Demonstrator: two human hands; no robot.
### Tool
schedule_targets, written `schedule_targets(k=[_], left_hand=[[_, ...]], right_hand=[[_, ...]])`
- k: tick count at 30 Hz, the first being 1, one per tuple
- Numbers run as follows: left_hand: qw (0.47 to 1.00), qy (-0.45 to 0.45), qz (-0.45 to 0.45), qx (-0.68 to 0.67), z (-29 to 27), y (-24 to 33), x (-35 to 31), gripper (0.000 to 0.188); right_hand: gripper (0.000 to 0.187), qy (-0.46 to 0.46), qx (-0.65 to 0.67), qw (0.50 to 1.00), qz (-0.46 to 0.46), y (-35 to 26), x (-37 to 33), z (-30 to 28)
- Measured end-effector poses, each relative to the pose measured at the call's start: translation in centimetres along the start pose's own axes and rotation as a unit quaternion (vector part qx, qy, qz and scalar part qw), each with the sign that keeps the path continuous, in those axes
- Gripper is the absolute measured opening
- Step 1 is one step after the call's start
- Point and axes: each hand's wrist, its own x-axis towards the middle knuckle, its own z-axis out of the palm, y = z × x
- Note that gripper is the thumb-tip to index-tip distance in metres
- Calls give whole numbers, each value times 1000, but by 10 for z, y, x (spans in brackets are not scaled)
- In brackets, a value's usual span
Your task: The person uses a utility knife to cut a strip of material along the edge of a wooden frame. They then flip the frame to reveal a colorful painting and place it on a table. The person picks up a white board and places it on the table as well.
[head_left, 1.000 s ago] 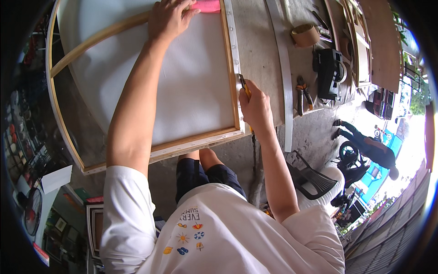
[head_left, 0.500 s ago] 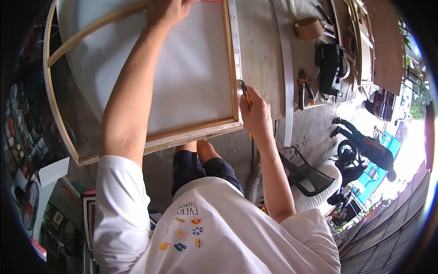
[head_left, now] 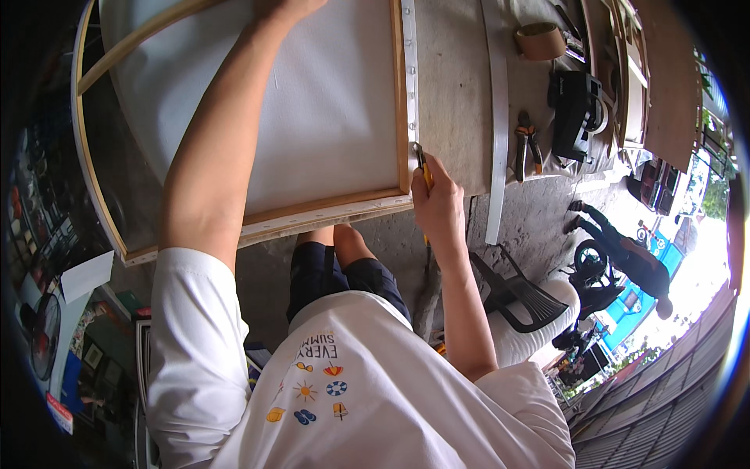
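Observation:
A canvas (head_left: pixel 336 102) stretched on a wooden frame (head_left: pixel 401 94) lies with its back facing up, and its white edge strip is fixed with a row of staples. At the frame's near right corner, my right hand (head_left: pixel 439 195) is closed around a yellow and black utility knife (head_left: pixel 424 166). The knife's tip is at the white strip along the right side; whether it touches is too small to tell. My left hand (head_left: pixel 291 6) is over the canvas at the top edge of the picture, its fingers cut off from view.
On the bench to the right are a long pale metal strip (head_left: pixel 498 117), orange-handled pliers (head_left: pixel 528 147), a roll of brown tape (head_left: pixel 541 41) and a black tape dispenser (head_left: pixel 576 116). Below stands a black chair (head_left: pixel 527 301). Farther off, a person (head_left: pixel 629 254) is near a motorcycle (head_left: pixel 598 270).
My left hand has slid farther up, so less of it shows, and a red patch beside it has left the view. The knife stays near the frame's right corner while the whole view shifts slightly.

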Motion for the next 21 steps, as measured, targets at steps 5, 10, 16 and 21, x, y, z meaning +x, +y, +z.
schedule_targets(k=[5, 10, 16, 21], left_hand=[[1000, 15, 12, 3, -3, -2, -2, 22], [1000, 10, 6, 5, -1, 0, -1, 22], [997, -45, -66, 16, 6, -4, -2, 21], [1000, 8, 4, 1, -1, -2, -1, 22]], right_hand=[[32, 0, 2, 1000, 2, 7, -12, 2], [33, -11, 3, 1000, 22, 10, -21, 1], [33, -26, 12, 999, 36, 11, -27, -1], [33, -20, 12, 999, 32, 18, -35, 2]])
